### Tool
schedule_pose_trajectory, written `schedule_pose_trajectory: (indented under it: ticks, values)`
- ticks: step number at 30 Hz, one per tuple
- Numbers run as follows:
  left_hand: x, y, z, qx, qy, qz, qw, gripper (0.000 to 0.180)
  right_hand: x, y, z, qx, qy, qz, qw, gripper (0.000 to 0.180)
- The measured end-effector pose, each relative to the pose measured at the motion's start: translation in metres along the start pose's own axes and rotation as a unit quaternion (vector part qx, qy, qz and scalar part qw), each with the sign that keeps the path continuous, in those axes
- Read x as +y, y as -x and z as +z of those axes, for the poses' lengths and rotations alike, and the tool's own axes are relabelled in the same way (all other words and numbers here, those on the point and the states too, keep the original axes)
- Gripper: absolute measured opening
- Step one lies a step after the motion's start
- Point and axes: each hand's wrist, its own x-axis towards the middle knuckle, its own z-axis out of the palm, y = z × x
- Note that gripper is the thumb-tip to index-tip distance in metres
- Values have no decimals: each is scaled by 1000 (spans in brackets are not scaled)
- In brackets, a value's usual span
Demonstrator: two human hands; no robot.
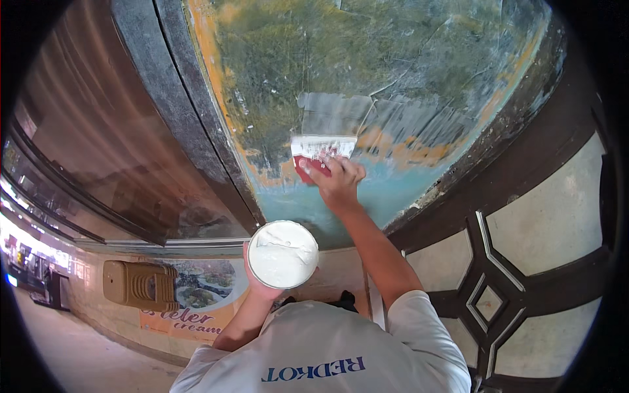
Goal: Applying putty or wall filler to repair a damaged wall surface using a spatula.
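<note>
My right hand [342,183] is closed round the red grip of a wide putty knife [324,145], its blade laid against the wall. White paste smears the blade and some of my fingers. The wall [373,59] is a patchy mix of dark green, grey, orange and pale turquoise, with a smooth grey swath [334,114] just above the blade. Lower down and to the left, my left hand [262,287] grips a round tub [283,255] from beneath and the side. Thick white putty fills it near the rim, its surface uneven; most of that hand's fingers are hidden by the tub.
Dark framing [187,118] and a reflective glass pane [98,124] border the wall on the left. A dark panelled door [504,288] with light insets stands at right. Brown stacked plastic stools [137,285] and an orange printed banner [190,321] are at lower left.
</note>
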Motion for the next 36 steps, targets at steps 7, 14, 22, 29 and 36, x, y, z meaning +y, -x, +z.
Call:
schedule_pose_trajectory:
  ticks: [7, 14, 22, 29, 36]
  values:
    - [19, 10, -13, -78, 232, -74, 967, 89, -16, 47, -30, -52, -51, 12, 997, 50]
    - [29, 7, -35, -33, 166, -95, 981, 85, -19, -26, -14, -28, -4, 49, 998, 48]
    - [43, 12, -33, 0, 25, -56, 998, 85, -40, 28, -50, -165, -217, 56, 960, 39]
    - [45, 17, -47, 5, 42, -53, 998, 86, -3, -133, -78, -310, -316, 3, 897, 22]
    - [46, 25, -42, -83, 176, -77, 978, 85, -7, -212, -72, -302, -16, -75, 950, 17]
